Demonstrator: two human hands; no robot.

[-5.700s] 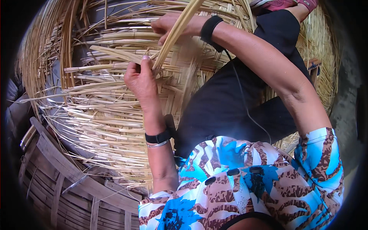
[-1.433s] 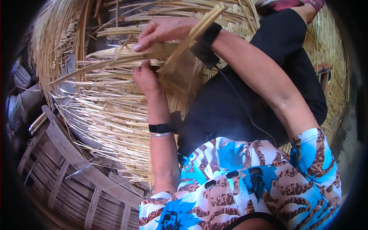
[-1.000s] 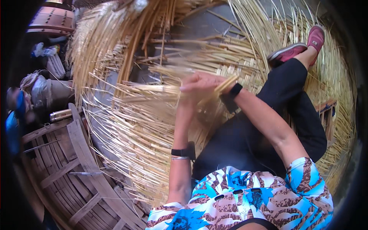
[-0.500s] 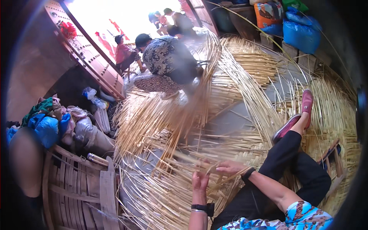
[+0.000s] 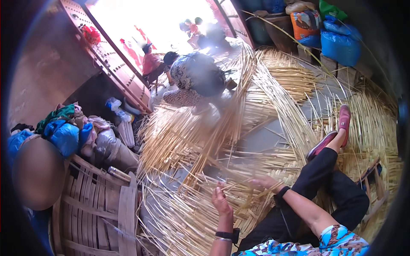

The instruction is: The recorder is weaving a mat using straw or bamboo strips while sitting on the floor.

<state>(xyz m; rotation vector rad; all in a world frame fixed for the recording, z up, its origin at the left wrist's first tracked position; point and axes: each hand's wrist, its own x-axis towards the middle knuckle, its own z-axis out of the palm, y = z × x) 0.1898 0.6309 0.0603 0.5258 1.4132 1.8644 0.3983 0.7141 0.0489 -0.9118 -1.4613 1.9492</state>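
My left hand is raised over the near edge of a woven reed mat, its fingers curled together in a pinch. Pale split-reed strips pass at its fingertips, and one seems to be caught there. To its right, my right hand reaches in over the mat, smeared by motion. Blurred strips cross just above it, and whether its fingers grip one does not show. The two hands are apart. Long loose strip ends fan out to the left of the weave.
A person in a patterned top bends over the reeds ahead; others sit by the bright doorway. Left are a slatted wooden frame, a metal flask and piled bags. A blue sack stands back right. My crossed legs rest on the mat.
My hands were close together at a strip and are now farther apart, the right one shifted slightly right. The whole view has swung a little, moving the background rightward and down.
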